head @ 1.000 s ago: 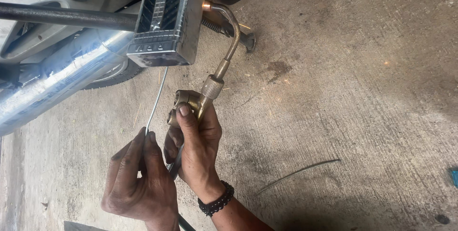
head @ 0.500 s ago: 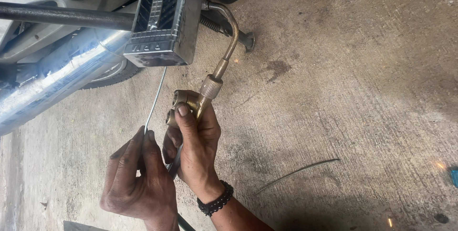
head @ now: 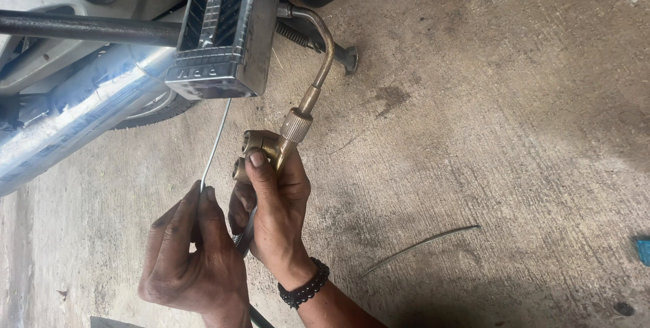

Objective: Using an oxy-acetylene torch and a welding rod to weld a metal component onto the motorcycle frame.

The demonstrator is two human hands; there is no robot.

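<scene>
Near the bottom middle of the frame, two bare hands work close together over a rough grey concrete floor (head: 514, 98). On the lower left, the left hand (head: 193, 260) pinches a thin metal rod (head: 215, 142) between its fingers and thumb. Its grip is closed tight on the low end of the rod. The rod runs up and a little to the right, and its top end comes to the bottom edge of a shiny metal block (head: 227, 27) with fins, at the upper left of the frame.

Just to the right, the right hand (head: 277, 216) is wrapped around a brass torch (head: 274, 148). Its grip is shut on the torch body, and the thumb lies on top, beside two round brass knobs. A bent pipe goes up from the torch, curves to the left and ends at the right side of the metal block. A dark bead bracelet (head: 305, 289) sits on the right wrist.

At the left of the frame, a long shiny silver pipe (head: 74, 132) slants down to the left edge. A dark bar (head: 88, 28) crosses above it to the block. A piece of black tyre (head: 152, 113) shows under the block.

On the floor, right of the hands, lies a loose thin wire (head: 420, 247), well apart from them. A small blue thing (head: 642, 248) peeks in at the right edge.
</scene>
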